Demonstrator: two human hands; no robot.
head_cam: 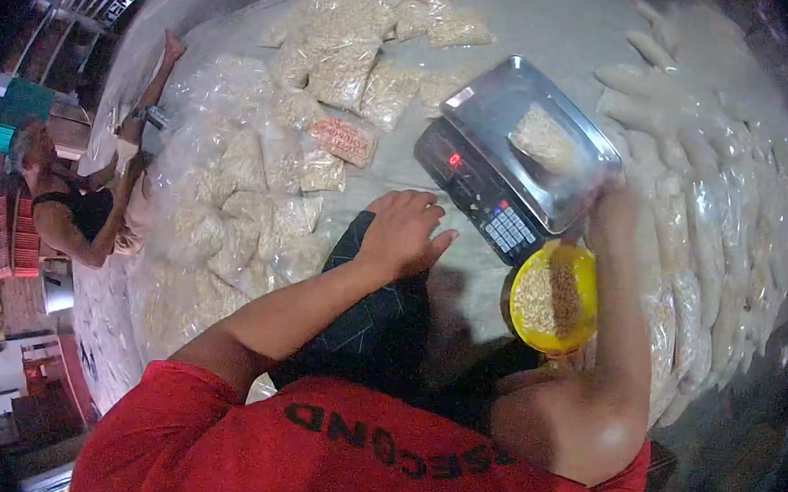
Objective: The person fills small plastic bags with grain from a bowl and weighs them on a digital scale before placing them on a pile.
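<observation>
My left hand (pixel 403 229) rests on my bent knee, empty, thumb apart from the fingers. My right hand (pixel 609 195) is motion-blurred at the near right edge of the scale's steel pan; whether it grips anything cannot be made out. On the pan of the digital scale (pixel 475 175) sits a clear plastic bag (pixel 545 141) of pale grain-like pieces. The scale has a lit red display and a keypad. Just below it, beside my right forearm, stands a yellow bowl (pixel 537 306) of loose pale pieces, partly shaded.
Many filled clear bags (pixel 226 215) are heaped at left and top. Among them lies a packet with red printing (pixel 344 139). Rows of longer filled plastic bags (pixel 711 205) line the right side. Another person (pixel 77 215) sits at far left, hands around something pale.
</observation>
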